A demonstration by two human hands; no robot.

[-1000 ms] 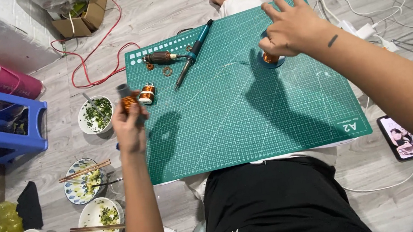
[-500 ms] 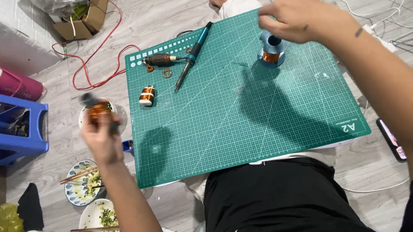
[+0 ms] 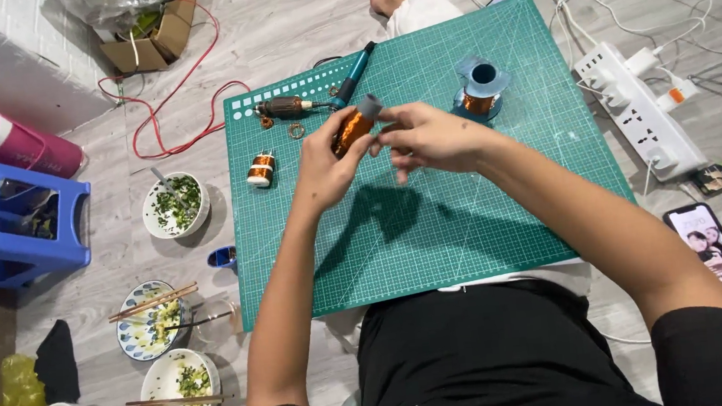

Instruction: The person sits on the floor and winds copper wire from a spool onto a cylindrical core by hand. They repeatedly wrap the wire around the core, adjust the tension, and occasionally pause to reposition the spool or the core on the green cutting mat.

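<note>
My left hand (image 3: 325, 164) grips a small bobbin wound with copper wire (image 3: 353, 128) above the green cutting mat (image 3: 467, 220). My right hand (image 3: 429, 139) meets it there, its fingertips pinching the bobbin's grey end cap. On the mat behind my hands stands a spool of copper wire (image 3: 479, 90) with a blue-grey flange. A second small copper coil (image 3: 261, 168) sits near the mat's left edge. A motor rotor (image 3: 286, 107) and a dark teal pen-shaped tool (image 3: 354, 75) lie at the mat's far left corner.
Bowls of food with chopsticks (image 3: 177, 384) and a bowl of greens (image 3: 174, 206) sit on the floor at left, beside a blue plastic stool (image 3: 15, 229) and pink bottle (image 3: 21, 144). A white power strip (image 3: 640, 113), cables and a phone (image 3: 704, 243) lie at right.
My left hand carried the copper bobbin from beyond the mat's left edge to over its middle. My right hand left the wire spool and came across to pinch the bobbin.
</note>
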